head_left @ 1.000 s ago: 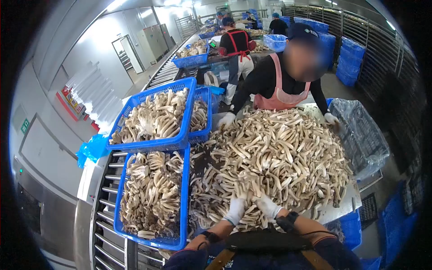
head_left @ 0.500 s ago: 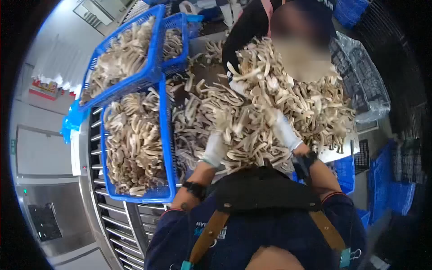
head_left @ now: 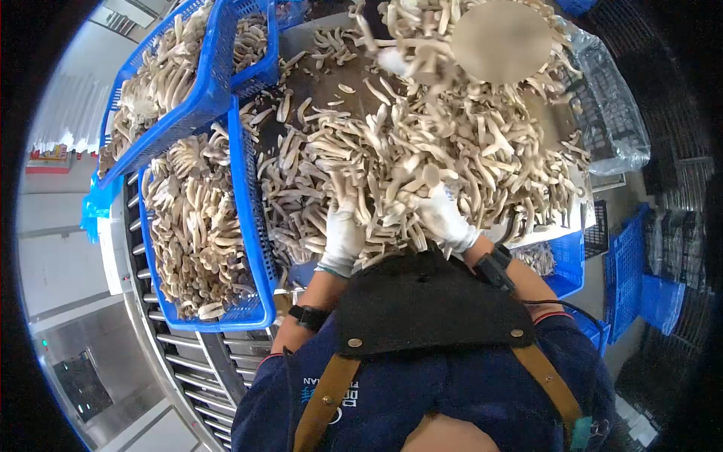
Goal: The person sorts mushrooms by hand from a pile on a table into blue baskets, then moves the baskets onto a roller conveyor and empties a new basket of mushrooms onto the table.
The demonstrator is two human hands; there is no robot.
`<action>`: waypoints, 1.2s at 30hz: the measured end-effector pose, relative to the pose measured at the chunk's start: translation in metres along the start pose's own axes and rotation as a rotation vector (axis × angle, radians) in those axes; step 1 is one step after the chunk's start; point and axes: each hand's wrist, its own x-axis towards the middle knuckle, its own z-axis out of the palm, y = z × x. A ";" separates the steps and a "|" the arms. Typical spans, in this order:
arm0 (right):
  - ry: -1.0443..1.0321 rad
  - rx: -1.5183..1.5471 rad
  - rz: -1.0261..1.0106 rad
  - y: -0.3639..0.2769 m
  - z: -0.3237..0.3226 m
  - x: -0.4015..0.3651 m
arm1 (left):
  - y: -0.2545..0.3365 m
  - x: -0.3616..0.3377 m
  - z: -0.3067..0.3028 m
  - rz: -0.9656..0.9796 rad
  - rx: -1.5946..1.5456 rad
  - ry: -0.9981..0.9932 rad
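A heap of long, pale-stemmed mushrooms covers much of the table in front of me. My left hand, in a white glove, is closed around mushrooms at the near edge of the heap, its fingertips partly hidden among the stems. To its right, my right hand, also gloved in white, grips mushrooms with its fingers curled into the pile. Loose stems lie between the two hands.
Blue baskets full of mushrooms stand at left, one lower basket on a roller conveyor and a tilted upper basket. Across the table a co-worker's gloved hand is among mushrooms. A plastic-wrapped black stack stands at right.
My view has shifted forward and down. Both my hands are a little closer together, still in the mushrooms. The co-worker's hand and mushrooms now appear higher in view.
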 end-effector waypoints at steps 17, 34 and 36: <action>0.128 -0.556 -0.178 0.015 -0.001 0.005 | -0.015 -0.007 -0.016 -0.316 0.493 -0.217; 0.201 -0.001 -0.107 0.012 -0.009 0.032 | -0.020 0.005 -0.033 -0.160 0.286 0.004; 0.021 0.135 -0.041 -0.003 0.004 0.031 | -0.005 0.008 -0.024 -0.135 0.791 -0.148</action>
